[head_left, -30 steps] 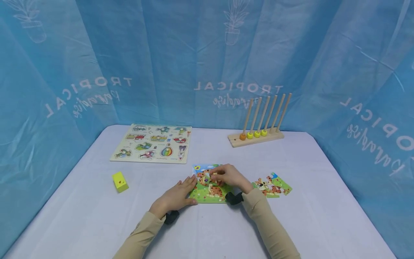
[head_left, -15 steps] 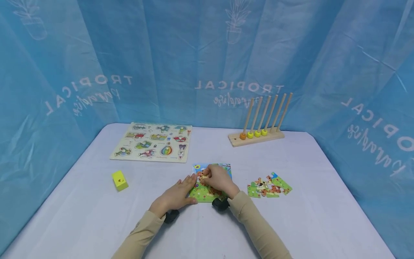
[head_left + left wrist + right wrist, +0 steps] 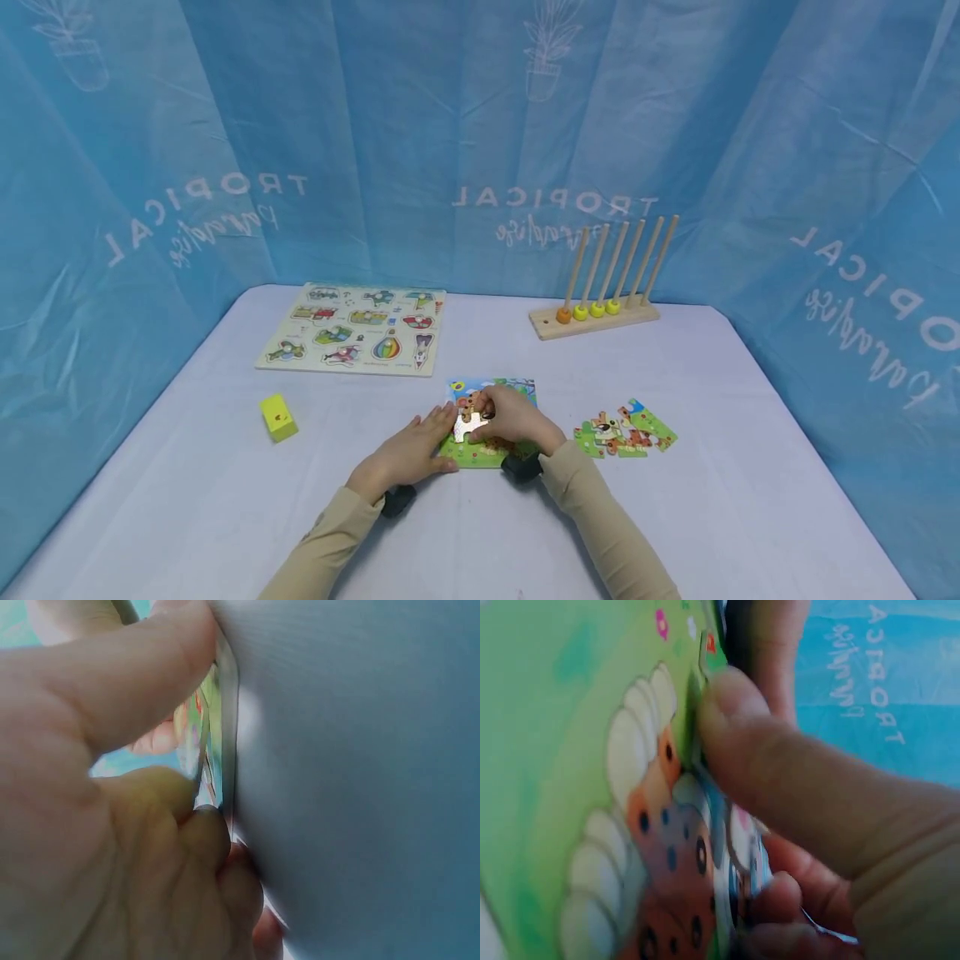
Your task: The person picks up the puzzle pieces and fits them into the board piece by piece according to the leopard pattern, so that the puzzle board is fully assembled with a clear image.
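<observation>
In the head view, a leopard-picture jigsaw board [image 3: 468, 457] lies at the middle of the table. My left hand [image 3: 405, 452] rests along its left edge with fingers extended. Over the board, my right hand [image 3: 513, 417] pinches a puzzle piece [image 3: 468, 427] that shines white with glare. Seen from the right wrist, the right thumb [image 3: 739, 712] presses close to the board's picture of spotted legs and grass; the fingers partly hide the piece. In the left wrist view, the left thumb [image 3: 142, 667] and curved fingertips sit at the board edge [image 3: 229, 742].
Several loose puzzle pieces [image 3: 651, 427] lie to the right of the board. A yellow block [image 3: 278, 418] stands at the left. Behind are a vehicle peg puzzle [image 3: 360, 333] and a wooden peg stand [image 3: 600, 322] with beads. A blue curtain [image 3: 420, 150] surrounds the table.
My right hand has shifted left over the board, then slightly back right. The piece it pinches has tilted and now catches the light. My left hand has stayed in place.
</observation>
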{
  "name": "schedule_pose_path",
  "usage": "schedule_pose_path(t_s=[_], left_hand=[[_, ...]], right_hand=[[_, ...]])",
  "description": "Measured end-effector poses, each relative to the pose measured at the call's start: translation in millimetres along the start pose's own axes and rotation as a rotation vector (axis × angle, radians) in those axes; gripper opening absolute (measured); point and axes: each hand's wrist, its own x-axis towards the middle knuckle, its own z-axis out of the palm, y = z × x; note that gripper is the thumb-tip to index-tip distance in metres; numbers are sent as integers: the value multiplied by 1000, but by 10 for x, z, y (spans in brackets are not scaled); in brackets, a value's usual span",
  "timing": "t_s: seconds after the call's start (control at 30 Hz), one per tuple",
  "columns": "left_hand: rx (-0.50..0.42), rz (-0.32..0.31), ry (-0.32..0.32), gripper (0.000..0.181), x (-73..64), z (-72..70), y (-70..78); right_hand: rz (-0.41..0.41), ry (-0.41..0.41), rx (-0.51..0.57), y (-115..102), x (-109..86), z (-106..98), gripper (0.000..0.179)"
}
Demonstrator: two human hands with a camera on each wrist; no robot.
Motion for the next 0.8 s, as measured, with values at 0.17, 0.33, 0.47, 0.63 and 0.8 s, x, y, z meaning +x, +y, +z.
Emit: schedule_pose_path(t_s=[0.17, 0.33, 0.47, 0.63, 0.8], left_hand=[[-4, -2, 10, 84, 11, 13, -6], [0, -3, 7, 82, 21, 29, -4], [20, 7, -6, 79, 36, 18, 1], [39, 0, -12, 77, 45, -2, 7], [13, -10, -16, 77, 19, 5, 18]], right_hand=[[44, 46, 22, -7, 7, 41, 35], [49, 71, -62, -33, 7, 49, 31], [57, 94, -81, -62, 6, 39, 27], [16, 91, -70, -61, 16, 16, 24], [-20, 30, 176, 127, -31, -117, 18]])
